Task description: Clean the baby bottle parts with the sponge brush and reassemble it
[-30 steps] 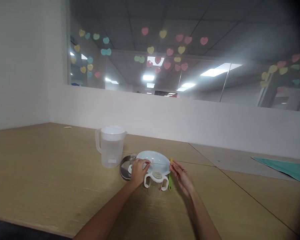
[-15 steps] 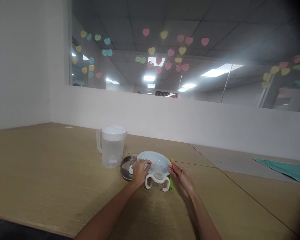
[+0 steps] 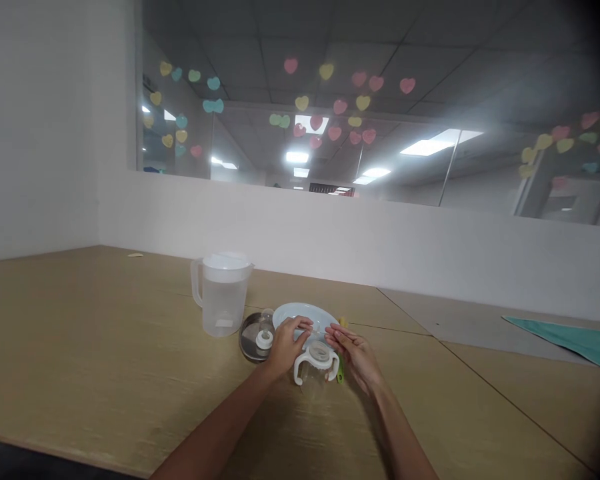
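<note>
A clear baby bottle with a white two-handled collar [image 3: 320, 353] stands upright on the table, its mouth uncovered. Just behind its mouth, my left hand [image 3: 289, 345] and my right hand [image 3: 356, 357] face each other with pinched fingertips. Between them is a thin clear piece [image 3: 317, 329], apparently a slim tube; its ends are hidden or too faint to make out. A pale blue bowl [image 3: 293, 311] sits behind my hands. To the left, a round metal dish [image 3: 249, 337] holds a clear bottle top with a white ring [image 3: 265, 340].
A lidded translucent pitcher [image 3: 223, 300] with water stands left of the dish. A green-handled utensil [image 3: 340, 370] lies partly hidden beside my right hand. A teal cloth [image 3: 570, 340] lies at far right. Behind the table rises a white wall [image 3: 305, 223] under a window.
My hands have come closer together above the bottle, the right one shifting left. The bottle appears slightly further right, and more of the white ring in the dish shows.
</note>
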